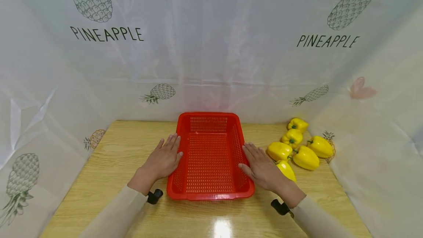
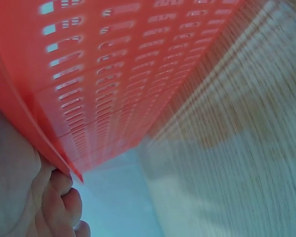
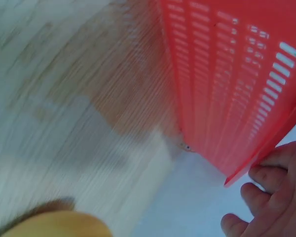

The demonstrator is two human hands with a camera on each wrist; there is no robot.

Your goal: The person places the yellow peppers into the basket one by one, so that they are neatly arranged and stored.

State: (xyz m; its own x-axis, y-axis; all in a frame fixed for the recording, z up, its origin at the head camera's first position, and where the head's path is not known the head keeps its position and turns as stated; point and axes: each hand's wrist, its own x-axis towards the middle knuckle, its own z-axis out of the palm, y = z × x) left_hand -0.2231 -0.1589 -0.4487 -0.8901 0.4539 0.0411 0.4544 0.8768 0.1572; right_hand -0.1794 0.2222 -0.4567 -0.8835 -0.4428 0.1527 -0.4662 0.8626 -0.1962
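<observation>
A red plastic basket (image 1: 209,161) with slotted walls stands on the wooden table, its inside bare. Against its left rim lies my left hand (image 1: 165,158), fingers straight and thumb at the edge. My right hand (image 1: 262,166) touches the right rim in the same flat way. In the left wrist view the fingers (image 2: 59,197) are beside the rim, outside the slotted wall. The right wrist view has the fingers (image 3: 266,187) at the rim too, with a yellow bell pepper (image 3: 59,224) low in the corner.
Several yellow bell peppers (image 1: 305,157) lie in a group on the right side of the table (image 1: 132,139), one partly hidden behind my right hand. A white sheet with pineapple prints (image 1: 211,47) hangs behind the table and along both sides.
</observation>
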